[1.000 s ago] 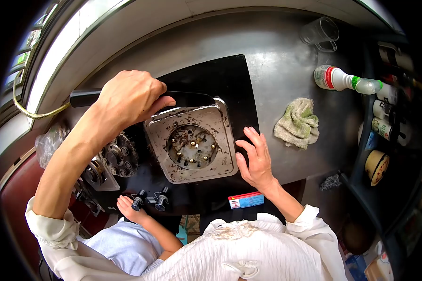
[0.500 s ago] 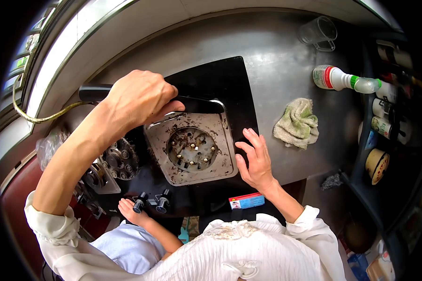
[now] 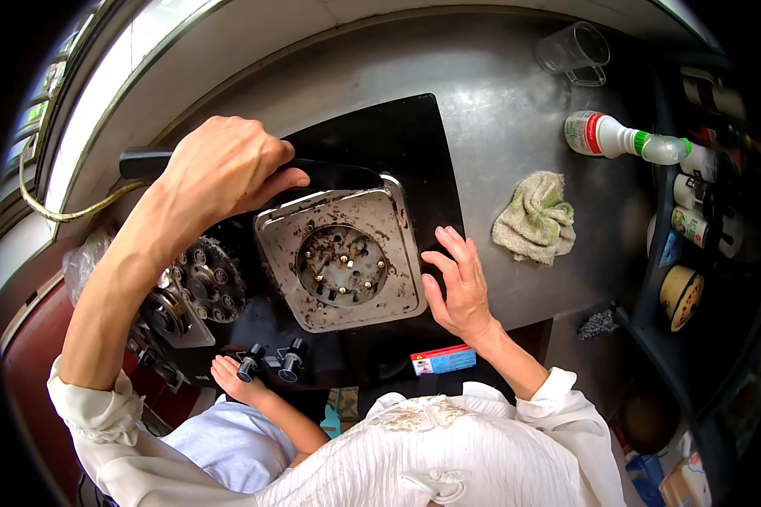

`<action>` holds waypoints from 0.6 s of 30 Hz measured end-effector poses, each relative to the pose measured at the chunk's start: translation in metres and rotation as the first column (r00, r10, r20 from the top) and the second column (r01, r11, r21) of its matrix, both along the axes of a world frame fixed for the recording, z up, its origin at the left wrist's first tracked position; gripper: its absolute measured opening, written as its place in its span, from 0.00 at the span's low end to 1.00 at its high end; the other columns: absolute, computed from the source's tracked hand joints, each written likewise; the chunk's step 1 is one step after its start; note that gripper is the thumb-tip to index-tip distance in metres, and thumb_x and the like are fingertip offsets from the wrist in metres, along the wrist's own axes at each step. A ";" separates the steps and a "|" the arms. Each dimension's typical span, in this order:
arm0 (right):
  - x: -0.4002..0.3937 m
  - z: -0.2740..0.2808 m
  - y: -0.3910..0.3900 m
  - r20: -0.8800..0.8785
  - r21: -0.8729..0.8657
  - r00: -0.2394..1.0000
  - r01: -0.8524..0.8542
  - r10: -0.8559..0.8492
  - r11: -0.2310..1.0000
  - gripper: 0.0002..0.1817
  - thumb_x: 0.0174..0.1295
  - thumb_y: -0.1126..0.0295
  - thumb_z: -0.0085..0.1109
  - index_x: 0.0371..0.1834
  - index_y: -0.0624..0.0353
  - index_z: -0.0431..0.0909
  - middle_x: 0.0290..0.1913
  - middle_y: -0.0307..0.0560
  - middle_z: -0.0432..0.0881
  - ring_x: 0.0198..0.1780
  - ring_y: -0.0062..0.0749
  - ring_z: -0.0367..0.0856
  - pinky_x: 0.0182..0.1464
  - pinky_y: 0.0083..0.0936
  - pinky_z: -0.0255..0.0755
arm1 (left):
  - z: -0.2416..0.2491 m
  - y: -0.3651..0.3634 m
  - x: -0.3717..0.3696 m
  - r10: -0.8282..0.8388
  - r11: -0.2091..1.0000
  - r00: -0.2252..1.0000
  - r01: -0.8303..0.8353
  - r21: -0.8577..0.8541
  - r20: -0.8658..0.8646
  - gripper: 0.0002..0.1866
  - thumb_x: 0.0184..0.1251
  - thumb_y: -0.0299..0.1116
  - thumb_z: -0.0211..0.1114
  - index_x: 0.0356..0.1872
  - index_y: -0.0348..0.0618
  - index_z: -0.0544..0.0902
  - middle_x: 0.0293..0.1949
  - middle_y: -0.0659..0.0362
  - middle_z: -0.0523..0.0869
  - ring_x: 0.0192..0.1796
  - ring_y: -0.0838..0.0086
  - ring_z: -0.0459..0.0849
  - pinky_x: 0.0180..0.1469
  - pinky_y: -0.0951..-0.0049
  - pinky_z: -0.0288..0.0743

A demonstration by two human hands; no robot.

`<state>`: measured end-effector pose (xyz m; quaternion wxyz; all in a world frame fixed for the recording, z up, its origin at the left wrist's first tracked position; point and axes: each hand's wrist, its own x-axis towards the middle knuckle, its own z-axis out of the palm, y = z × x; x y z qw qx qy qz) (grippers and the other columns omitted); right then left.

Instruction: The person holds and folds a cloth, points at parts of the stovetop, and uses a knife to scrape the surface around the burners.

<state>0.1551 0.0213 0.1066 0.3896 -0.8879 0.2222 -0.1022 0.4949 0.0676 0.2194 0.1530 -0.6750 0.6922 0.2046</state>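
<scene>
My left hand (image 3: 224,165) grips a long black knife (image 3: 342,175) near its handle, palm down. Its dark blade lies along the far edge of a square metal drip tray (image 3: 279,245) on the black gas stove (image 3: 423,144). Brown, crumbly grime covers the tray, mostly around the round burner opening (image 3: 347,266). My right hand (image 3: 458,291) is held open, fingers spread, with the fingertips right at the tray's right edge. To the left sit a dirty burner head (image 3: 207,279) and metal burner parts (image 3: 173,317), partly behind my left forearm.
Another person's hand (image 3: 238,380) rests by the stove knobs (image 3: 290,362). On the steel counter (image 3: 499,101) are a crumpled cloth (image 3: 534,218), a spray bottle (image 3: 600,135) and a glass mug (image 3: 573,52). A dark shelf (image 3: 676,355) with jars stands at right.
My left hand and the knife have shifted left and slightly away from me, along the tray's far edge. My right hand has barely moved.
</scene>
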 end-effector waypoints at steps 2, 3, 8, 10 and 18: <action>0.000 0.000 0.000 -0.004 0.001 1.000 0.000 0.000 1.000 0.19 0.59 0.75 0.62 0.55 0.57 0.75 0.69 0.50 0.68 0.70 0.47 0.68 0.70 0.50 0.60 | 0.003 -0.003 -0.002 0.001 1.000 1.000 -0.001 -0.004 -0.004 0.25 0.68 0.50 0.61 0.18 0.41 0.80 0.14 0.50 0.77 0.24 0.52 0.81 0.29 0.59 0.76; 0.000 0.000 -0.001 0.000 -0.001 1.000 0.001 -0.001 1.000 0.19 0.59 0.75 0.62 0.55 0.57 0.75 0.69 0.50 0.68 0.70 0.47 0.68 0.70 0.50 0.60 | 0.004 -0.004 -0.003 -0.001 1.000 1.000 0.001 -0.007 -0.006 0.25 0.68 0.50 0.61 0.18 0.40 0.80 0.14 0.50 0.77 0.24 0.52 0.81 0.30 0.59 0.76; 0.000 -0.002 0.000 0.004 0.003 1.000 0.006 -0.006 1.000 0.19 0.59 0.75 0.62 0.55 0.57 0.75 0.69 0.50 0.68 0.70 0.47 0.68 0.70 0.51 0.60 | 0.000 -0.006 -0.004 0.001 1.000 1.000 -0.001 0.004 -0.023 0.25 0.68 0.50 0.61 0.18 0.40 0.81 0.15 0.50 0.78 0.24 0.52 0.82 0.31 0.59 0.77; 0.000 -0.002 0.000 0.007 0.001 1.000 0.008 -0.008 1.000 0.19 0.59 0.75 0.62 0.55 0.57 0.75 0.69 0.50 0.68 0.70 0.47 0.68 0.70 0.51 0.61 | -0.004 -0.008 -0.006 -0.006 1.000 0.999 0.006 -0.011 -0.038 0.25 0.68 0.50 0.61 0.18 0.40 0.81 0.15 0.50 0.78 0.24 0.52 0.82 0.31 0.59 0.77; 0.001 -0.002 0.000 0.013 0.004 1.000 0.006 -0.006 1.000 0.19 0.59 0.74 0.62 0.55 0.57 0.74 0.69 0.50 0.68 0.70 0.47 0.68 0.69 0.51 0.61 | 0.010 -0.007 -0.014 -0.052 0.995 0.997 0.047 0.086 0.055 0.24 0.66 0.51 0.63 0.18 0.42 0.82 0.14 0.52 0.80 0.23 0.56 0.84 0.28 0.62 0.79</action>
